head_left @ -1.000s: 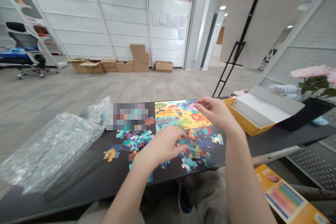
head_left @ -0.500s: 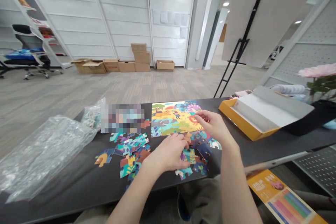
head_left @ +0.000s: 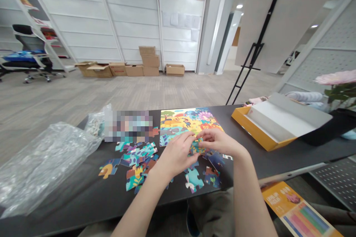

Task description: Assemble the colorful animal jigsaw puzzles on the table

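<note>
Apparently the step in hand is the handling of loose jigsaw pieces, with both hands brought together over one small cluster at the near edge of the animal picture (head_left: 174,123). Left hand (head_left: 180,152) and right hand (head_left: 221,143) face each other across a teal jigsaw piece (head_left: 195,147) with yellow markings, which shows in the gap between them. On the left, the thumb and fingers are bent around it in a loose curve; on the right, the thumb and fingertips are drawn close to its far right edge. Whether either hand truly pinches it, or only touches it, is hidden by the knuckles, as is whether more pieces lie beneath. Nearer the person, a teal-and-white piece (head_left: 194,179) and a dark piece (head_left: 212,176) lie on the black table (head_left: 91,200), while a heap of mixed pieces (head_left: 141,154) sits to the left, with an orange-and-blue piece (head_left: 109,168) at its outer side. As a judgement, the next move calls for light fingertip control: a secure hold on the thin card edges, the printed face kept in sight, and the wrists held clear of the neighbouring pieces so that none are dragged along.
</note>
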Available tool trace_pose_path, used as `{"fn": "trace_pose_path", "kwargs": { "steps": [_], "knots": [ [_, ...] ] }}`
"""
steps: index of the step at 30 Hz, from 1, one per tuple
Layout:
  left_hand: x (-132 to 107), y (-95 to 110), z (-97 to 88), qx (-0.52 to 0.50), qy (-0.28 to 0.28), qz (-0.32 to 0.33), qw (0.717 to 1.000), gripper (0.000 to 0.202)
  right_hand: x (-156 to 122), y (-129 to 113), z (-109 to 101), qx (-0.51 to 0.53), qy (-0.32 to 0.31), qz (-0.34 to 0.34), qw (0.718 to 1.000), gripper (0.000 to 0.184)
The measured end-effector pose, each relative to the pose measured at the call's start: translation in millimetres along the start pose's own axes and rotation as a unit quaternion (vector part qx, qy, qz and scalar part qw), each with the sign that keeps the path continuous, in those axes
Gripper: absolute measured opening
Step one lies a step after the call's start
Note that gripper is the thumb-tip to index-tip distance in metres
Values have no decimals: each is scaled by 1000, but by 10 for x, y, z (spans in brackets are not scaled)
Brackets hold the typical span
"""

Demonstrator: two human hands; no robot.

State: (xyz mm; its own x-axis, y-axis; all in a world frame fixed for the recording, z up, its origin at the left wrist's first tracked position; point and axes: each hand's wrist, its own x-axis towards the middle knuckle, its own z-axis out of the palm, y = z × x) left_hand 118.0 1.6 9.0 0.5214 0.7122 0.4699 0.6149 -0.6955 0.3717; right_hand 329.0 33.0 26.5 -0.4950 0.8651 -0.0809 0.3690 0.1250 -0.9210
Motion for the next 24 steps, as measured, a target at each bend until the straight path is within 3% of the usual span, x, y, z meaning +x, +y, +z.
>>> {"fn": "trace_pose_path", "kwargs": {
  "steps": [4, 7, 10, 12, 19, 24],
  "knots": [
    [-16, 5, -29, 45, 30, -16, 998, 44, 67, 38, -10, 17, 79, -21, 996, 43],
    [-49, -35, -92, 72, 44, -32, 996, 54, 48, 59, -133, 17, 194, -39, 980, 42],
    [-107, -120, -182, 85, 45, -31, 995, 38, -31, 146, -352, -15, 323, -27, 946, 40],
    [-160, -195, -253, 98, 39, -38, 994, 28, -84, 261, -505, -59, 376, 0, 925, 39],
    [-359, -479, -437, 146, 39, -71, 986, 16, -110, 723, -802, -202, 383, 111, 894, 32],
    [-406, -541, -445, 154, 29, -72, 985, 16, -57, 833, -842, -217, 366, 124, 896, 25]
  ]
}}
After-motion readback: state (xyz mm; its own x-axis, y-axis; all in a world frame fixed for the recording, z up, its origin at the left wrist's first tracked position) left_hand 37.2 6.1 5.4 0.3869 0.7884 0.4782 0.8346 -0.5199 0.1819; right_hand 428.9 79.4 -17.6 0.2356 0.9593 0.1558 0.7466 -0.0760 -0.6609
